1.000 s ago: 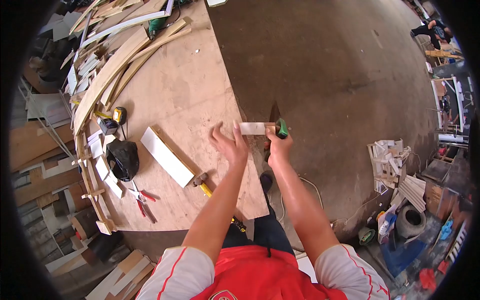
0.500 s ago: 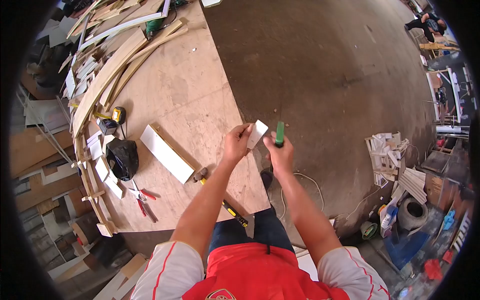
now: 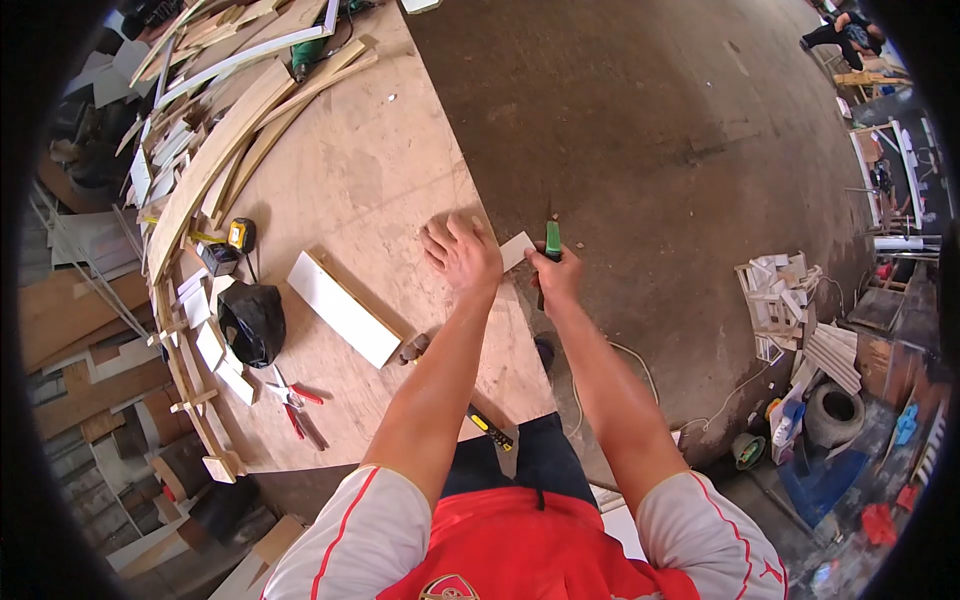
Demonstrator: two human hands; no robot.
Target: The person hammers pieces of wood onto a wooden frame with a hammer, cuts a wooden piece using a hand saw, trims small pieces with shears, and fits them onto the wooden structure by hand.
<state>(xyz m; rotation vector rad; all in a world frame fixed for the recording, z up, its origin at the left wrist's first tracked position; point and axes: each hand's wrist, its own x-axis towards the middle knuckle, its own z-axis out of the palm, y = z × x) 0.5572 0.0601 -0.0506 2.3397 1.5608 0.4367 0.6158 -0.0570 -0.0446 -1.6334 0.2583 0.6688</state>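
Observation:
My left hand (image 3: 462, 255) is over the tabletop's right edge, fingers apart and pointing away from me. Between it and my other hand is a small white wooden block (image 3: 516, 250); which hand supports it is hard to tell. My right hand (image 3: 558, 274), just past the table edge, is closed around a green-handled knife (image 3: 553, 238) with a thin dark tip pointing away. Left of my forearm a longer white board (image 3: 345, 308) lies on the table. A hammer (image 3: 490, 428) with a yellow and black handle lies partly under my left forearm.
The plywood table (image 3: 350, 170) carries a black bag (image 3: 252, 322), red-handled pliers (image 3: 296, 400), a yellow tape measure (image 3: 241, 235) and curved wood strips (image 3: 225, 160). A cable (image 3: 640, 375) lies on the floor at right. A seated person (image 3: 848, 38) is far off.
My left hand has gone from pinching the white block to spread fingers, further left over the table. The block has turned and now sits close to my right hand, which still grips the knife.

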